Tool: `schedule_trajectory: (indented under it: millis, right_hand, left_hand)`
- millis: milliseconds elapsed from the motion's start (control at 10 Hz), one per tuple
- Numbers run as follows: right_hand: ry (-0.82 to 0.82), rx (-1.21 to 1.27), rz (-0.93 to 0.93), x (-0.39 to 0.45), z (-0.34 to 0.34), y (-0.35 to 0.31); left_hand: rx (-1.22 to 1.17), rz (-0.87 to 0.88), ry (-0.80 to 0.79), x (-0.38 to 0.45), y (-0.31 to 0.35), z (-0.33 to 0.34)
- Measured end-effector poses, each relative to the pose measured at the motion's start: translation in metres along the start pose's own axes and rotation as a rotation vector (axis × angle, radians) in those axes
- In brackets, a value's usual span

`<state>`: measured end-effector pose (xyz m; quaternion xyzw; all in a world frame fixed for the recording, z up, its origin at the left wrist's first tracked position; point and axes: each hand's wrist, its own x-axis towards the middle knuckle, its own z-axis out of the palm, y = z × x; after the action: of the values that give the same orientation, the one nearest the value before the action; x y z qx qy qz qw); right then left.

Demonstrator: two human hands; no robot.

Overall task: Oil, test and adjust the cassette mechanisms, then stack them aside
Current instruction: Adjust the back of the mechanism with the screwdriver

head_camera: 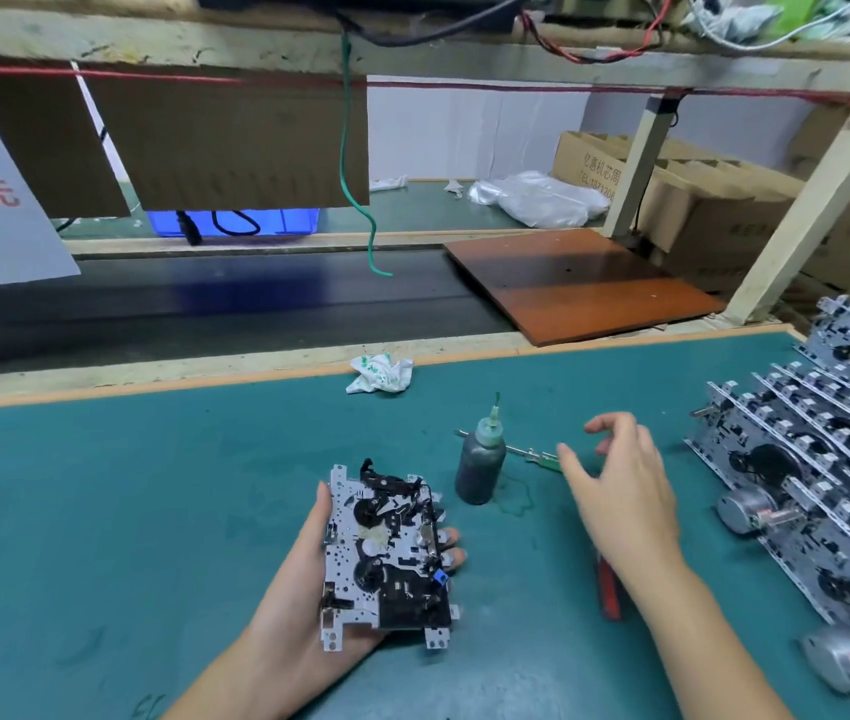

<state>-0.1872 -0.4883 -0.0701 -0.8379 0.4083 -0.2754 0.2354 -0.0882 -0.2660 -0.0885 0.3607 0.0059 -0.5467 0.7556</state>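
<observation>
Left hand (308, 579) cradles one cassette mechanism (386, 553) from below, working face up, thumb on its left edge and fingertips curled over the right. Probably held that way so the gears and levers stay exposed for oiling. It sits above the tabletop (100, 485), near the middle of the front edge.

Right hand (620, 491) hovers with fingers loose and spread, grip empty, between the oil bottle (480, 459) and the rows of mechanisms. It looks poised to reach for the bottle or the green-handled screwdriver (532, 452) lying just behind it.

Bottle stands upright, nozzle up, close by the working hand; a faint ring shows on the mat beside it.

Stacked mechanisms (817, 459) lean in overlapping rows along the right edge, well clear of the work spot. Red-handled tool (609, 589) lies partly under the right forearm. Crumpled wipe (380, 374) sits near the far edge.
</observation>
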Motion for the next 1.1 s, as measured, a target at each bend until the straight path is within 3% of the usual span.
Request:
schedule_trajectory:
  millis: [100, 200, 300, 400, 600, 700, 800, 900, 1000, 1100]
  right_hand:
    - [-0.037, -0.131, -0.044, 0.000, -0.003, 0.000]
    - [-0.088, -0.315, -0.330, 0.010, 0.006, -0.011]
    - [-0.210, -0.437, -0.367, 0.021, 0.024, -0.015]
    - [-0.213, -0.282, -0.249, 0.025, 0.034, -0.008]
    - [-0.186, 0.510, -0.032, 0.032, 0.008, -0.001]
    - [-0.593, 0.888, -0.019, 0.016, -0.012, -0.012]
    - [-1.147, 0.987, -0.017, -0.003, -0.016, -0.023]
    - [-1.397, 0.775, 0.047, -0.017, -0.009, -0.032]
    - [-1.370, 0.588, 0.053, -0.024, -0.003, -0.037]
    - [-1.450, 0.561, 0.036, -0.028, -0.004, -0.040]
  left_hand:
    - [-0.017, -0.002, 0.003, -0.001, 0.001, 0.002]
    - [-0.034, -0.009, 0.015, -0.002, 0.002, 0.005]
    - [-0.029, 0.005, 0.020, -0.003, 0.002, 0.005]
    - [-0.021, -0.001, -0.005, -0.005, 0.002, 0.006]
    - [0.004, -0.006, 0.065, 0.003, 0.003, -0.007]
    - [0.131, 0.053, 0.185, 0.009, -0.001, -0.022]
    - [0.165, 0.096, 0.228, 0.008, -0.002, -0.022]
    - [0.182, 0.102, 0.225, 0.010, -0.005, -0.027]
    - [0.184, 0.085, 0.188, 0.014, -0.007, -0.035]
    - [0.210, 0.085, 0.212, 0.017, -0.009, -0.040]
